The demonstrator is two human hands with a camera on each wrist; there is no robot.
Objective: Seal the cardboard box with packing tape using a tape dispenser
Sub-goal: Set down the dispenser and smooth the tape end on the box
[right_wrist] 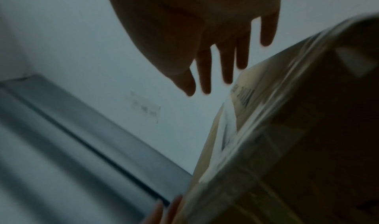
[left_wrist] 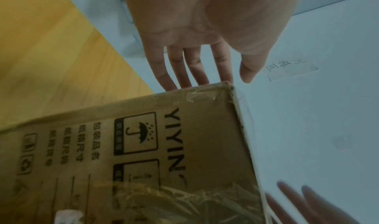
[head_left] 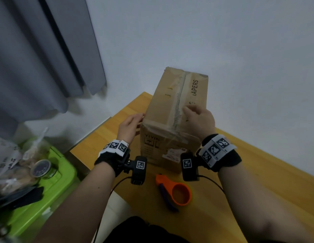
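Wooden table (head_left: 258,181): cardboard box (head_left: 172,109), taped seam up. Left hand (head_left: 129,126) flat at its side, right hand (head_left: 199,118) flat on top, apparently touching; fingers straight. Tape dispenser (head_left: 175,190) nearer, behind both grips.

Straight fingers (right_wrist: 226,68) above taped box (right_wrist: 287,146)

Left hand (head_left: 129,126) fingers (left_wrist: 180,68) straight, right hand (head_left: 199,118) flat, palm down

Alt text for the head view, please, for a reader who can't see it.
Both hands are open on a taped cardboard box on a wooden table: left hand against its left side, right hand flat on top. An orange tape dispenser lies untouched nearer the person.
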